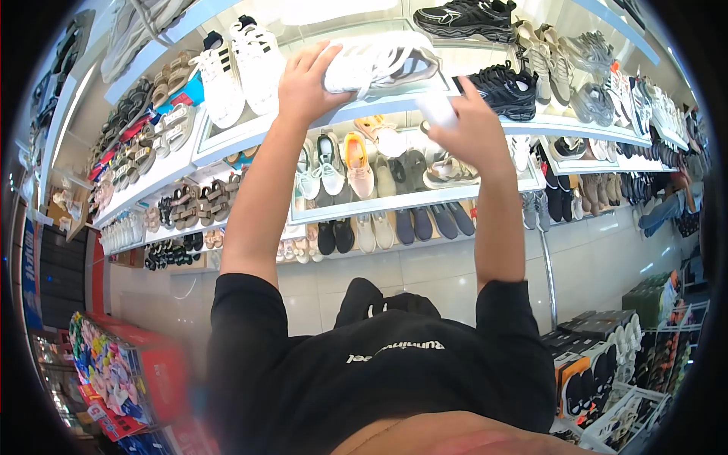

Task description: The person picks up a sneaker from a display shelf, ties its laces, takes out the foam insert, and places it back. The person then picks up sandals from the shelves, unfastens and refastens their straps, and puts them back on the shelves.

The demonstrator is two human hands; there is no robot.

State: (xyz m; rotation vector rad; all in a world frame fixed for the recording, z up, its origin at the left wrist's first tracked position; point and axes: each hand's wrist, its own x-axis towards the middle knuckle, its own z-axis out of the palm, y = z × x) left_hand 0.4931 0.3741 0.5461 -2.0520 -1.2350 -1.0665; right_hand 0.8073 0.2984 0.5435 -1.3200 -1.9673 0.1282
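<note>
At the upper shelf, my left hand (305, 85) grips the toe end of a white lace-up sneaker (383, 62), its thumb under the front and fingers over the top. The sneaker lies sideways, heel toward the right. My right hand (472, 129) is just to the right and below the shoe, closed around a small white thing (437, 111), smeared by motion; its kind cannot be made out. A gap shows between that white thing and the sneaker. Beside my left hand stands a pair of white sneakers with black stripes (254, 64). Black sneakers (504, 91) sit behind my right hand.
Glass-topped white shelves (394, 203) run across in front, with several rows of shoes. Sandals (136, 163) line the left shelves. A metal pole (549, 280) stands at right, near stacked shoe boxes (584, 356). A red bin (155, 371) with colourful goods is at lower left.
</note>
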